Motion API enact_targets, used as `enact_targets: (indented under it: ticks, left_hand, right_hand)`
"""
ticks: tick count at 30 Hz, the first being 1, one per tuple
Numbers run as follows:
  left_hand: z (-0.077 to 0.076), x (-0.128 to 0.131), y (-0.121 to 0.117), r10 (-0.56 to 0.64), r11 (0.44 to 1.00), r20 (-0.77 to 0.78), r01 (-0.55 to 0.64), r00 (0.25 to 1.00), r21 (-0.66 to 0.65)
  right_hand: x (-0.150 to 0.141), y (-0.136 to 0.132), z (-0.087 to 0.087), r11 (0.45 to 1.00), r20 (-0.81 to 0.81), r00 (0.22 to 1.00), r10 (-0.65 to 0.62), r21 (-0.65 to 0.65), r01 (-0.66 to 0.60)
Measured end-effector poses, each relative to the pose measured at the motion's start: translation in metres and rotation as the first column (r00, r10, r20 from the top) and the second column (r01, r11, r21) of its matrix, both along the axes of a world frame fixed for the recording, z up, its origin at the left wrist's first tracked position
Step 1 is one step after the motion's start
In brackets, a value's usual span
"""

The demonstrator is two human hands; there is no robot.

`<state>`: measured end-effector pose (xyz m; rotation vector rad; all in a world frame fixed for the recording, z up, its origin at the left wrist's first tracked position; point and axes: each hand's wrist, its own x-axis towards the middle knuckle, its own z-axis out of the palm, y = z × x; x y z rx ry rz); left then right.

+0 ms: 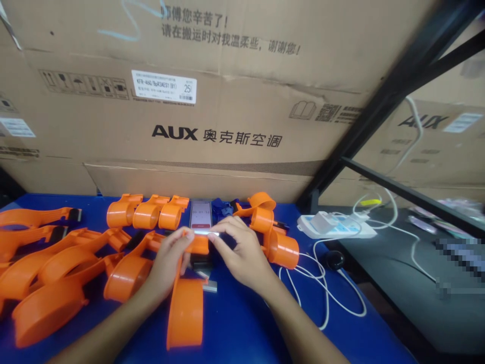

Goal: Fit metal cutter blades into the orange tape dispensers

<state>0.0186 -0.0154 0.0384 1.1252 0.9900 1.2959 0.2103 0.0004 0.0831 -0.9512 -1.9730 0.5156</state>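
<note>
Though the cardboard box [227, 169] fills most of the frame's upper half, you see its top cut off by the frame edge. Below it, your blue tabletop [242, 328] runs out of the bottom of the frame. At the left, orange pieces [53, 313] overlap so closely that you cannot count them surely, and the outermost are cut off. At the right, your white power strip [341, 226] lies among looping cables, and a pixelated patch [462, 258] near the edge is unreadable.

At the centre, your right hand [242, 253] has thumb and forefinger pinched together, with its other fingers curled and partly hidden. Your left hand [168, 260] is closed around the upper part of the held orange piece [185, 313], its thumb on top and its remaining fingers largely out of sight. That piece hangs toward the lower centre, its round end foremost. Behind your hands stands a phone [200, 212], its lower part covered and its screen blurred. Smallest, a thin pale strip [202, 231] spans your fingertips, its right end in your right pinch; its ends are hard to make out.
</note>
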Motion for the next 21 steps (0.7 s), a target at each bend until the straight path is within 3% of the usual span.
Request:
enact_targets:
  ticks: [5,8,12,17,21]
  left_hand:
    - [0.024,-0.016,-0.001,0.017,1.0,0.193,-0.02,0.981,0.017]
    - [0.028,-0.021,-0.002,-0.055,0.998,0.306,0.055,0.951,0.006]
    - [0.021,-0.021,-0.001,-0.083,0.996,0.341,0.085,0.936,0.009]
    - [0.019,-0.015,-0.004,-0.093,0.995,0.303,0.096,0.949,0.005]
    - [0.026,-0.008,-0.01,0.03,0.999,0.287,-0.02,0.957,-0.036]
  right_hand:
    - [0.031,0.009,0.013,0.99,-0.013,0.99,-0.142,-0.021,0.141]
    - [0.034,0.003,0.019,0.999,0.164,0.986,0.038,-0.026,-0.034]
    - [0.014,-0.014,0.012,0.962,0.442,0.855,0.271,-0.089,-0.259]
    - [-0.004,-0.02,-0.007,0.948,0.565,0.766,0.308,-0.11,-0.3]
    - [-0.001,-0.019,0.001,0.963,0.534,0.802,0.266,-0.112,-0.244]
